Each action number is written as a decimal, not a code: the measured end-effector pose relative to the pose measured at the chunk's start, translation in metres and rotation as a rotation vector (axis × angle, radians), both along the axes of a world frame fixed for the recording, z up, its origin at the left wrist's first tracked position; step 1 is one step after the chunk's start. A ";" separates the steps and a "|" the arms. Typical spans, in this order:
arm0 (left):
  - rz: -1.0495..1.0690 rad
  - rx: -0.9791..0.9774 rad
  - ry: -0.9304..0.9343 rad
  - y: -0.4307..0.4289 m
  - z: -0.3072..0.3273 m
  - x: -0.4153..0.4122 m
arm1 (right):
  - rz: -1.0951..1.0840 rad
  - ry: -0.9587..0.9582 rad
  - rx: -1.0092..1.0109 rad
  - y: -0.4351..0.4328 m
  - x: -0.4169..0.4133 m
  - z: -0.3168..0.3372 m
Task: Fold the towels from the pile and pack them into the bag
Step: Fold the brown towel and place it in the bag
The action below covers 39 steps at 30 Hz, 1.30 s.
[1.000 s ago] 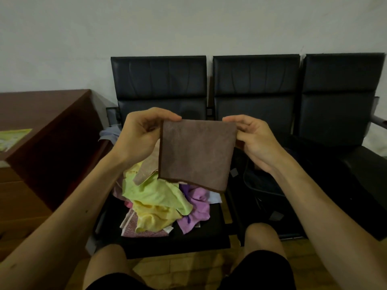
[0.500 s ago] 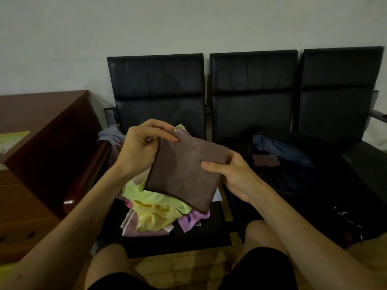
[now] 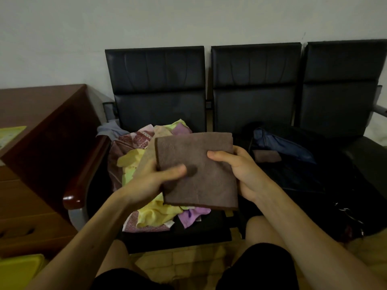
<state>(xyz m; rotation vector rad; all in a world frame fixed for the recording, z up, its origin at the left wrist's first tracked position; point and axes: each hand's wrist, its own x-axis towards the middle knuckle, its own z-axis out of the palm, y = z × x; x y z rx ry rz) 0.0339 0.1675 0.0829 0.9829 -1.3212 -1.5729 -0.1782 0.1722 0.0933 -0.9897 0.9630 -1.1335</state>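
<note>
Yellowish floor tiles (image 3: 188, 262) fill the bottom centre of the frame, between two bare knees and black shorts (image 3: 251, 266). Just above them I see both forearms reaching in from the lower corners to meet at mid-frame.

The left hand (image 3: 150, 181) grips the left edge of a folded brown towel (image 3: 194, 164), thumb lying across its top face and fingers hidden beneath. The right hand (image 3: 236, 170) grips the right edge the same way, thumb on top and fingers curled under. The towel is a flat rectangle held in the air, close to level, with a darker hem along its left and lower sides.

Directly below and behind it, a pile of loose towels (image 3: 156, 212), yellow, purple, beige and a red leaf print, lies heaped on the seat of the left black chair (image 3: 178, 235). A wooden armrest (image 3: 83, 174) borders that seat at left.

On the middle seat, right of centre, I see a black bag (image 3: 310, 181) standing open, with blue fabric (image 3: 280, 143) inside and a small folded brown cloth (image 3: 266, 155) lying in its mouth.

A brown wooden desk (image 3: 41, 114) occupies the left side, with something yellow (image 3: 18, 271) at the lower left corner. Three black chair backs (image 3: 157, 80) line a pale wall (image 3: 146, 21) across the top.
</note>
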 end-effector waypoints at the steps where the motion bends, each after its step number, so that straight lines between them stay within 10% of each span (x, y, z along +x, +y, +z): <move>1: 0.009 -0.034 -0.098 -0.001 -0.004 0.000 | -0.014 -0.008 0.007 0.000 0.000 -0.002; 23: 0.009 0.188 -0.133 -0.005 -0.092 -0.007 | 0.100 0.226 0.281 0.015 -0.024 -0.091; 39: -0.252 0.133 0.025 -0.002 -0.087 -0.005 | 0.062 0.058 0.075 0.028 -0.064 -0.079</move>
